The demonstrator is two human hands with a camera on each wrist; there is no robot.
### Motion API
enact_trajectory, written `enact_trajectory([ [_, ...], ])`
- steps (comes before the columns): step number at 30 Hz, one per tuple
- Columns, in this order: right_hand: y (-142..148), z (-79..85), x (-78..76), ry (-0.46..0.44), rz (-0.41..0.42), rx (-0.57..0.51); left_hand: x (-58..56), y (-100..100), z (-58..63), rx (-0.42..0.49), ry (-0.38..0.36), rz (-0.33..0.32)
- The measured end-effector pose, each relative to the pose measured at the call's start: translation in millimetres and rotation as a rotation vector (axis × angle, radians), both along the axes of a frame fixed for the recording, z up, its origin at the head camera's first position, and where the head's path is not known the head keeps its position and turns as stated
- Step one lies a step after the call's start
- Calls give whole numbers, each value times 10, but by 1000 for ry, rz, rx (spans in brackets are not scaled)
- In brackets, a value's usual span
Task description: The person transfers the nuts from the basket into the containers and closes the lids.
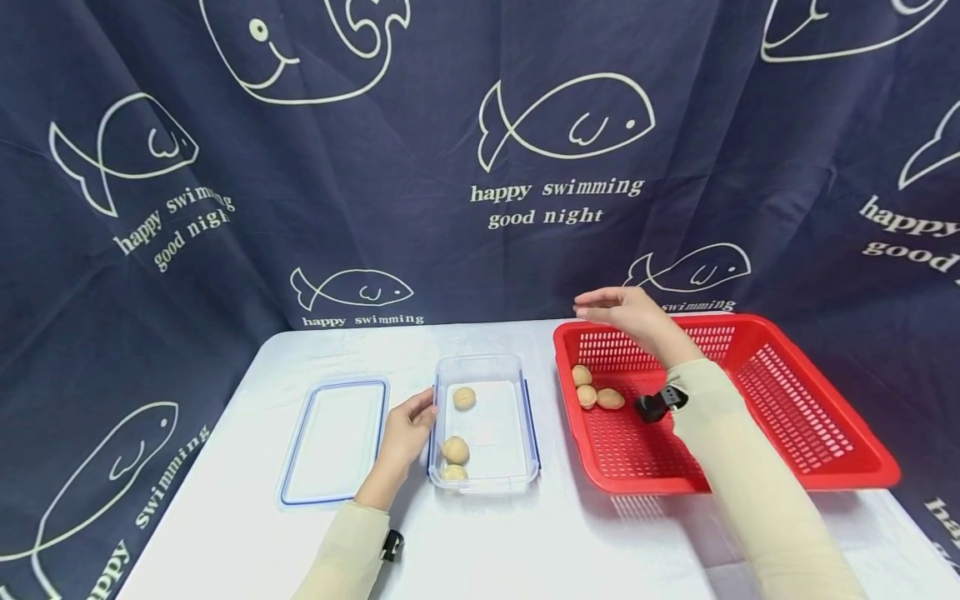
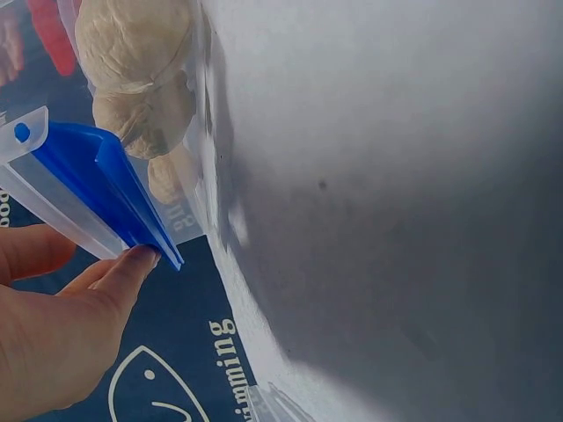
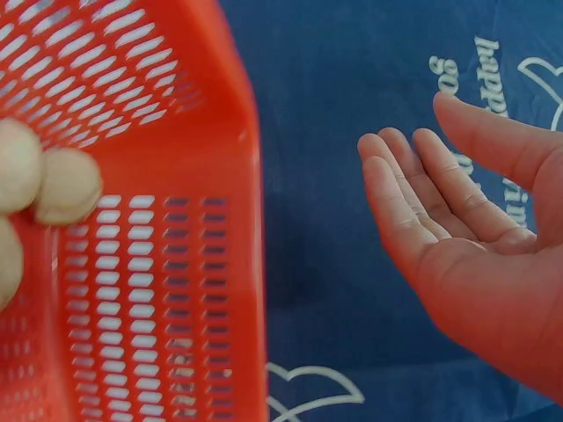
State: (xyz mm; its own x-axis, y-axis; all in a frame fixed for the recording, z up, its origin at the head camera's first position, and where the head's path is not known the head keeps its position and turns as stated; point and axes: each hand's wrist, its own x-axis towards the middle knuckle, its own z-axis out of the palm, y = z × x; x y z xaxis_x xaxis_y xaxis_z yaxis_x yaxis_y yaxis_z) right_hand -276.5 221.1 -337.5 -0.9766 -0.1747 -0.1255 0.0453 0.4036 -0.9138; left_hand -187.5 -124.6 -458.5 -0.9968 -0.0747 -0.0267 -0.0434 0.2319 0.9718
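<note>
A clear plastic container (image 1: 491,481) with blue side latches stands on the table, holding three walnuts (image 1: 464,397) along its left side. At its left wall, my left hand (image 1: 407,429) grips the edge. In the left wrist view, the fingers and thumb pinch around the blue latch (image 2: 97,180), with walnuts (image 2: 132,44) showing through the clear wall. Over the far left part of a red basket (image 1: 847,477) hovers my right hand (image 1: 626,312), its fingers extended and its palm bare in the right wrist view. Three walnuts (image 1: 610,398) lie in the basket's left end.
A clear lid (image 1: 333,446) with a blue seal lies flat on the table, left of the container. The white table (image 1: 480,550) ends at a dark blue curtain (image 1: 450,250) printed with fish. Both wrists wear black straps, and the basket's walls are slotted.
</note>
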Motion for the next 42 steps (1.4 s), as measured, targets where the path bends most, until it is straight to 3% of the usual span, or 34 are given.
enact_trajectory([
  [9,191,-195,26,-21,-16,52,-2,-8,-12,-4,3,-5],
  [16,322,-351,25,-37,19,82,-6,-12,-19,-5,7,0],
  [28,537,-661,-31,-113,165,210,-23,-15,-28,-12,5,1],
  [35,578,-811,-15,-167,268,208,-21,-8,-1,-16,6,-7],
  [42,563,-914,16,-231,290,253,-23,-6,-20,-14,9,-5],
])
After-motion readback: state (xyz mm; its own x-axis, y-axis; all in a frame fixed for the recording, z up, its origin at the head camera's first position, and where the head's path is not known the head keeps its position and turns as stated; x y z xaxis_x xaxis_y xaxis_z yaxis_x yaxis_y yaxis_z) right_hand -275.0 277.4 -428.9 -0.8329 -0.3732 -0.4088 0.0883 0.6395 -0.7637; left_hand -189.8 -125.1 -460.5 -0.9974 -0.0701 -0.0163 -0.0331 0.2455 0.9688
